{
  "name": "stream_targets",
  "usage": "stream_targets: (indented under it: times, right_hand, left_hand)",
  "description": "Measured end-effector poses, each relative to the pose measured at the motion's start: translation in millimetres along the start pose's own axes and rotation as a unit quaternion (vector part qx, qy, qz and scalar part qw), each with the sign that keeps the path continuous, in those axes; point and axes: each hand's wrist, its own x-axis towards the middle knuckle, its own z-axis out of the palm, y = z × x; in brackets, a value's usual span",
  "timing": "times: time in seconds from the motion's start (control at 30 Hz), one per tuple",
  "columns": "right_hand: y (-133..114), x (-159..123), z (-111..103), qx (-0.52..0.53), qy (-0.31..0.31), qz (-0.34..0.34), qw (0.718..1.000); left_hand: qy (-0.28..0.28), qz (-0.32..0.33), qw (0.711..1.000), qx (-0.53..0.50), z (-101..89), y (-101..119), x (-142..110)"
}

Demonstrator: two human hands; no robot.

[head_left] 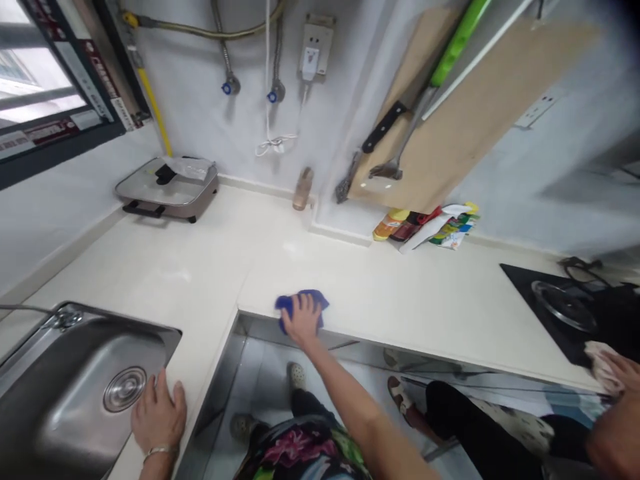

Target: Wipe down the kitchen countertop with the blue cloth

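My right hand (303, 321) presses a dark blue cloth (315, 298) onto the front edge of the white countertop (380, 293). The fingers lie over the cloth, and part of it hangs over the edge. My left hand (159, 415) rests open on the counter rim beside the steel sink (80, 393), its fingers apart and nothing in them. A bracelet (160, 451) circles the left wrist.
An electric pan (170, 190) stands in the back left corner. A small bottle (303, 189) and several condiment packs (425, 225) line the wall. Utensils hang above beside a cutting board (465, 127). At right, a co-worker's hand (627, 373) holds a pale cloth near the black cooktop (560, 307).
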Motion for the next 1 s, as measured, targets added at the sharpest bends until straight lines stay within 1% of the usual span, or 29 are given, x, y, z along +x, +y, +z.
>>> stream_targets:
  times: [0.07, 0.1, 0.13, 0.2, 0.23, 0.27, 0.3, 0.37, 0.47, 0.53, 0.6, 0.7, 0.8, 0.83, 0.9, 1.0]
  right_hand:
    - [-10.2, 1.6, -2.2, 0.012, -0.025, -0.044, 0.999]
    - [-7.9, 0.9, -5.0, 0.022, -0.034, -0.074, 0.996]
    - [-0.5, -0.8, -8.8, 0.034, -0.04, -0.106, 0.993]
    - [26.7, -8.2, -17.9, 0.059, -0.042, -0.16, 0.985]
    - [44.8, -13.9, -22.8, 0.069, -0.037, -0.171, 0.982]
    - [64.6, -20.7, -27.7, 0.075, -0.026, -0.167, 0.983]
    - [85.2, -28.4, -32.7, 0.076, -0.012, -0.152, 0.985]
    - [127.0, -44.5, -42.8, 0.07, 0.021, -0.106, 0.992]
    - [188.0, -67.2, -59.0, 0.044, 0.055, -0.047, 0.996]
    - [228.1, -80.5, -69.8, 0.018, 0.067, -0.009, 0.998]
    - [268.4, -92.7, -79.8, -0.008, 0.076, 0.037, 0.996]
    - [327.0, -107.1, -92.3, -0.046, 0.094, 0.113, 0.988]
    - [376.5, -107.3, -102.5, -0.078, 0.137, 0.174, 0.972]
    - [389.9, -102.2, -105.5, -0.088, 0.152, 0.192, 0.965]
    - [411.6, -83.2, -110.9, -0.109, 0.178, 0.235, 0.949]
    - [434.7, -36.6, -116.2, -0.133, 0.212, 0.305, 0.919]
  left_hand:
    - [-0.018, -0.013, 1.0, 0.003, -0.2, 0.9, 4.1]
    - [-0.023, -0.016, 1.0, 0.005, -0.3, 3.7, 7.8]
    - [-0.024, -0.008, 1.0, 0.005, -0.2, 8.9, 12.9]
    - [-0.012, 0.041, 0.999, -0.004, 1.3, 28.1, 27.7]
    - [-0.008, 0.079, 0.997, -0.016, 3.1, 42.5, 36.9]
    - [-0.01, 0.116, 0.993, -0.031, 5.9, 59.9, 47.0]
    - [-0.015, 0.143, 0.988, -0.046, 9.5, 79.7, 57.7]
    - [-0.034, 0.173, 0.982, -0.069, 19.0, 123.7, 79.1]
    - [-0.052, 0.183, 0.979, -0.077, 36.2, 188.1, 108.4]
    - [-0.059, 0.192, 0.976, -0.078, 47.0, 222.6, 125.0]
    - [-0.065, 0.199, 0.975, -0.075, 55.8, 248.3, 138.9]
    - [-0.083, 0.183, 0.977, -0.063, 65.8, 272.4, 152.7]
    - [-0.106, 0.133, 0.985, -0.039, 72.4, 285.1, 154.6]
    - [-0.11, 0.117, 0.987, -0.031, 73.8, 287.8, 152.9]
    - [-0.109, 0.093, 0.99, -0.018, 75.6, 292.0, 148.2]
    - [-0.102, 0.085, 0.991, -0.004, 76.7, 295.9, 142.9]
